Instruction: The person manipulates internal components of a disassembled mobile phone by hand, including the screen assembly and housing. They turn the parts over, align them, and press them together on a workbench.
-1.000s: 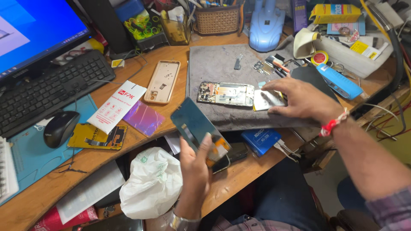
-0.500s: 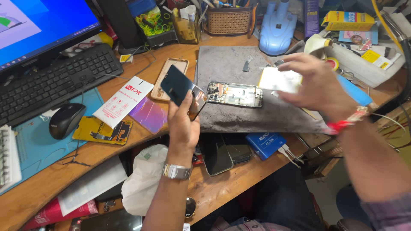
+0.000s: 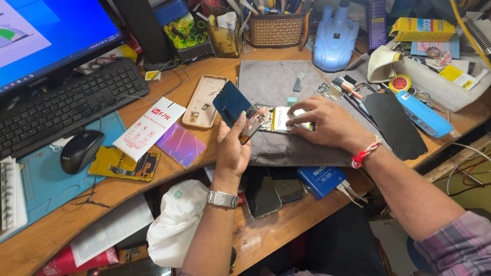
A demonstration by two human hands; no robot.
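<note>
A wooden bench (image 3: 169,71) is carrying a grey mat (image 3: 276,82); at its far edge a wicker basket (image 3: 279,30) is holding pens. The left hand (image 3: 232,148) is gripping a dark phone panel (image 3: 236,108) above the mat's left edge, while the right hand (image 3: 327,122), fingers spread, is pressing on the opened phone (image 3: 273,117) lying on the mat.
</note>
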